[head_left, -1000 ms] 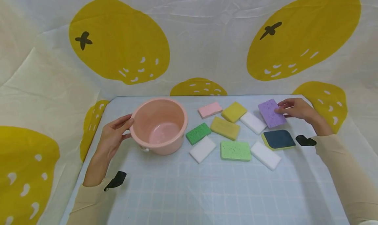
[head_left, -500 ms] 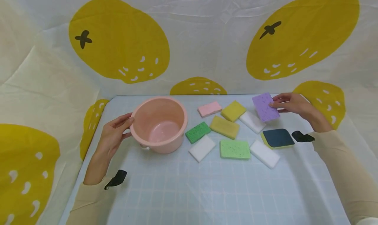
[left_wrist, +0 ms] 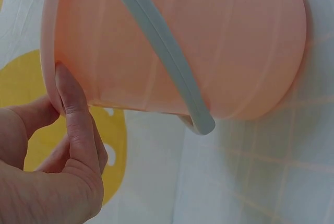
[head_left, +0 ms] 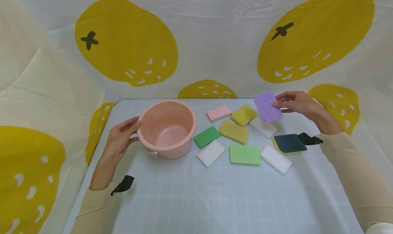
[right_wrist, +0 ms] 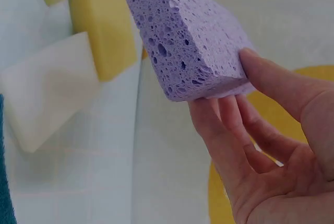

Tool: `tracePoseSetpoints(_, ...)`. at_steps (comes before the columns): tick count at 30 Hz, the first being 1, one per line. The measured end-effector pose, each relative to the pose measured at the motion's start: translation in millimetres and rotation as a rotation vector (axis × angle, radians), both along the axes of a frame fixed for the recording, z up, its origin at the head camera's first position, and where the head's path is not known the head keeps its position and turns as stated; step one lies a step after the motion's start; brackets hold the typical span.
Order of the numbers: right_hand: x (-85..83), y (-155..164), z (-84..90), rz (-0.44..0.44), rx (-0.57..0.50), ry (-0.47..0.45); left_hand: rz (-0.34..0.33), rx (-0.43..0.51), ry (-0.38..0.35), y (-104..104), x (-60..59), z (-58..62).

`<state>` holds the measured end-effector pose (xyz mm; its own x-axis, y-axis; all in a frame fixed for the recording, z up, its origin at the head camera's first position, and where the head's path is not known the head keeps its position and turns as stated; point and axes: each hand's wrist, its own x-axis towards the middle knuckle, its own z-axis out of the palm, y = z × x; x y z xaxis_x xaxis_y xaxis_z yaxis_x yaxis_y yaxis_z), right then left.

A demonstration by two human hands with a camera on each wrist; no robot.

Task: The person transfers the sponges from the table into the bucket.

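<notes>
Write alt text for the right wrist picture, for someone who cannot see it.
A hand holds a purple sponge by one end, thumb on top and fingers underneath, above a pale checked table. A yellow sponge and a white sponge lie beyond.

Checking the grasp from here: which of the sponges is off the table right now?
The purple sponge, pinched at its edge by the right hand and held in the air. All the other sponges lie flat on the table.

Purple pitted sponge [head_left: 267,106]; pink bucket [head_left: 167,129], grey handle [left_wrist: 162,51]. Sponges: pink [head_left: 218,113], two yellow, dark green [head_left: 206,137], light green [head_left: 244,155], three white, navy-on-yellow [head_left: 288,143]. Surface [head_left: 215,200] pale blue, white grid. Backdrop [head_left: 215,39] white, yellow fruit
</notes>
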<state>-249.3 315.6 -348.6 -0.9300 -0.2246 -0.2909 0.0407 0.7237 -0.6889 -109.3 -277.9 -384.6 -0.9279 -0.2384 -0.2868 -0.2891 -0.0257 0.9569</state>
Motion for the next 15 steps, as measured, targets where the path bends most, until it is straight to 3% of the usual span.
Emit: tracePoseSetpoints(15, -6.5, -45, 21.9, 0.06, -0.076, 0.056, 0.001, 0.015, 0.005, 1, -0.3, -2.3)
